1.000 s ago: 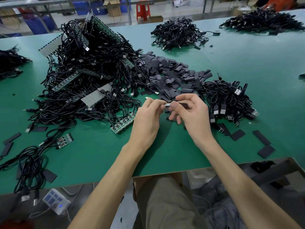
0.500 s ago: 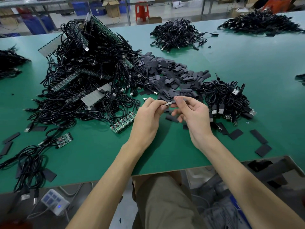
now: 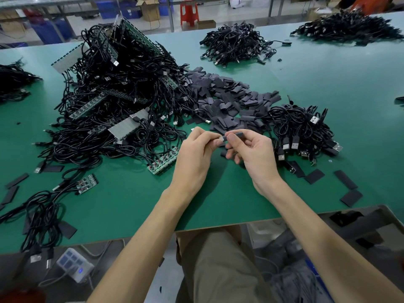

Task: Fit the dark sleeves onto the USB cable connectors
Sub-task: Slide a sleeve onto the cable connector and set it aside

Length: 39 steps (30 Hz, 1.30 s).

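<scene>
Head cam: L hand pinches connector, R hand sleeve; cable hidden.

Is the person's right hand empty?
No, the right hand pinches a dark sleeve at the connector held by the left hand.

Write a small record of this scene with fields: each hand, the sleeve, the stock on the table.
Left hand: pinches a USB connector
Right hand: pinches a dark sleeve
Fit: sleeve end at the connector tip; how far on, cannot tell
Sleeve pile: beyond the hands
Cable heap: left on the green table
</scene>
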{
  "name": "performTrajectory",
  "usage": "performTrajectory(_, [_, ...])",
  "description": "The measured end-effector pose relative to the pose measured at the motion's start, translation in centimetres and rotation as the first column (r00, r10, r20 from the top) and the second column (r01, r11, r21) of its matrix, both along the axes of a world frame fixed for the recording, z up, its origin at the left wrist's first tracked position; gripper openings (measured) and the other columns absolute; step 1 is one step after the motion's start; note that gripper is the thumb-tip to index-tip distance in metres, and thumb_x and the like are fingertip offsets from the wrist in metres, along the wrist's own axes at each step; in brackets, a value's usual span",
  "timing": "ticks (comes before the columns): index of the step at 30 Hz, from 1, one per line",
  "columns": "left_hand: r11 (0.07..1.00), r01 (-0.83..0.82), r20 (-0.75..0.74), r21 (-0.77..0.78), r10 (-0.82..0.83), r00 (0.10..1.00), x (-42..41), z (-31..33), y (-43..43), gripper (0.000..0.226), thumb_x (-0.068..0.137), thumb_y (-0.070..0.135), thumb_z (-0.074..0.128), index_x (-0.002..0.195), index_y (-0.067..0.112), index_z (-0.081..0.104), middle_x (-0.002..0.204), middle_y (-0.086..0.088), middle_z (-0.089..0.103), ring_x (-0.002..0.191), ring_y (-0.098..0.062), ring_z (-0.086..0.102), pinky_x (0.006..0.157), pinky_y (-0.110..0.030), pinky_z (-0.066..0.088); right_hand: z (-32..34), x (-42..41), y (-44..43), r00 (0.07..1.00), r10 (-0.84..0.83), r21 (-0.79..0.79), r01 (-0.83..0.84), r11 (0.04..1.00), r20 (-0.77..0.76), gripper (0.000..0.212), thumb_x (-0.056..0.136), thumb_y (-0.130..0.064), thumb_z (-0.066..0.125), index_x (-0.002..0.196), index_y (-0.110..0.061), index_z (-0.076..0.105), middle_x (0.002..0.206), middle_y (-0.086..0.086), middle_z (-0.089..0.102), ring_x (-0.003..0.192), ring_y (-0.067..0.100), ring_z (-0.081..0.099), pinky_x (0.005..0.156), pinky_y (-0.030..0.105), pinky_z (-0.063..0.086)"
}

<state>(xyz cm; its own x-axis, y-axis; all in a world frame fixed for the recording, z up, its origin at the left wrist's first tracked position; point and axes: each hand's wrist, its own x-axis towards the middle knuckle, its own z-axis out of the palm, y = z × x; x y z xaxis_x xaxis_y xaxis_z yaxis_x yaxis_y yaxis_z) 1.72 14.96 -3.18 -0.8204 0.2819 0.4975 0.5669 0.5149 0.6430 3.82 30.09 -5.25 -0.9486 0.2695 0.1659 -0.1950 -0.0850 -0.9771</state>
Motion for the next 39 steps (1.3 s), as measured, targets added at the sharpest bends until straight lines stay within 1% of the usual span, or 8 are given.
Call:
performTrajectory(8, [1.0, 0.013, -0.006, 0.005, -0.013, 1.0, -0.11, -0.21, -0.03, 0.018, 0.101, 0.015, 0.063, 0.106, 0.003, 0.076, 0.089, -0.003, 0.057, 0.078, -0.018, 0.056, 0.073, -0.035, 0.048, -0.04, 0.15, 0.04, 1.0, 0.024, 0.003, -0.024, 1.0, -0.001, 0.005, 0.097, -0.016, 0.07, 0.097, -0.013, 0.073, 0.075, 0.003, 0.073, 0.059, 0.017, 0.066, 0.05, 0.021, 0.044])
performTrajectory(10, [0.999, 0.021, 0.001, 0.026, -0.021, 1.0, -0.17, -0.26, -0.07, 0.016, 0.1, 0.014, 0.064, 0.105, 0.004, 0.076, 0.087, -0.001, 0.057, 0.077, -0.017, 0.056, 0.073, -0.032, 0.048, -0.01, 0.26, 0.04, 0.999, 0.033, 0.0, -0.033, 0.999, -0.003, 0.005, 0.097, -0.015, 0.07, 0.097, -0.013, 0.074, 0.076, 0.004, 0.073, 0.059, 0.018, 0.066, 0.05, 0.021, 0.044])
performTrajectory(14, [0.995, 0.021, 0.04, 0.094, -0.025, 0.999, -0.25, -0.42, -0.27, 0.009, 0.095, 0.014, 0.071, 0.099, 0.01, 0.078, 0.083, 0.004, 0.057, 0.074, -0.003, 0.053, 0.071, -0.018, 0.042, 0.11, 0.35, 0.02, 0.999, 0.049, 0.006, -0.049, 0.999, -0.007, 0.005, 0.097, -0.015, 0.07, 0.098, -0.012, 0.073, 0.077, 0.005, 0.074, 0.06, 0.02, 0.065, 0.05, 0.022, 0.044])
performTrajectory(18, [0.988, 0.015, 0.066, 0.151, -0.025, 0.997, -0.43, -0.64, -0.37, 0.004, 0.09, 0.014, 0.077, 0.093, 0.014, 0.079, 0.082, 0.008, 0.059, 0.074, -0.002, 0.054, 0.07, -0.013, 0.04, 0.14, 0.42, 0.04, 0.998, 0.055, 0.016, -0.055, 0.998, -0.011, 0.006, 0.097, -0.015, 0.069, 0.099, -0.01, 0.073, 0.075, 0.005, 0.073, 0.06, 0.02, 0.066, 0.05, 0.022, 0.043])
performTrajectory(21, [0.981, 0.022, 0.1, 0.194, -0.042, 0.994, -0.46, -0.7, -0.43, 0.005, 0.088, 0.014, 0.078, 0.092, 0.016, 0.08, 0.082, 0.007, 0.061, 0.074, -0.003, 0.056, 0.071, -0.015, 0.042, 0.11, 0.39, -0.03, 0.999, 0.052, 0.022, -0.052, 0.998, -0.01, 0.007, 0.098, -0.015, 0.068, 0.099, -0.009, 0.072, 0.074, 0.004, 0.072, 0.059, 0.02, 0.065, 0.05, 0.022, 0.043])
performTrajectory(28, [0.988, -0.009, 0.076, 0.154, -0.003, 0.997, -0.46, -0.45, -0.23, 0.004, 0.093, 0.012, 0.073, 0.096, 0.013, 0.076, 0.094, 0.002, 0.066, 0.088, -0.006, 0.06, 0.081, -0.017, 0.046, 0.22, 0.31, 0.03, 1.0, -0.019, -0.012, 0.019, 1.0, -0.001, 0.006, 0.099, -0.015, 0.067, 0.1, -0.011, 0.071, 0.071, -0.001, 0.072, 0.056, 0.014, 0.064, 0.05, 0.02, 0.043])
performTrajectory(35, [0.991, -0.001, 0.077, 0.132, -0.009, 0.997, -0.37, -0.42, -0.19, 0.003, 0.094, 0.011, 0.072, 0.091, 0.012, 0.073, 0.091, 0.0, 0.065, 0.086, -0.009, 0.058, 0.079, -0.014, 0.041, 0.29, 0.41, -0.11, 1.0, 0.017, 0.015, -0.017, 1.0, 0.001, 0.005, 0.097, -0.015, 0.069, 0.095, -0.012, 0.071, 0.072, 0.001, 0.073, 0.055, 0.016, 0.065, 0.048, 0.02, 0.041])
performTrajectory(39, [0.993, 0.005, 0.066, 0.115, -0.012, 0.998, -0.43, -0.58, -0.19, 0.005, 0.095, 0.011, 0.071, 0.09, 0.011, 0.072, 0.091, 0.0, 0.064, 0.087, -0.015, 0.058, 0.079, -0.022, 0.045, 0.3, 0.44, -0.08, 1.0, 0.014, 0.015, -0.014, 1.0, -0.002, 0.004, 0.097, -0.014, 0.069, 0.094, -0.013, 0.072, 0.074, 0.003, 0.073, 0.055, 0.016, 0.065, 0.048, 0.021, 0.042])
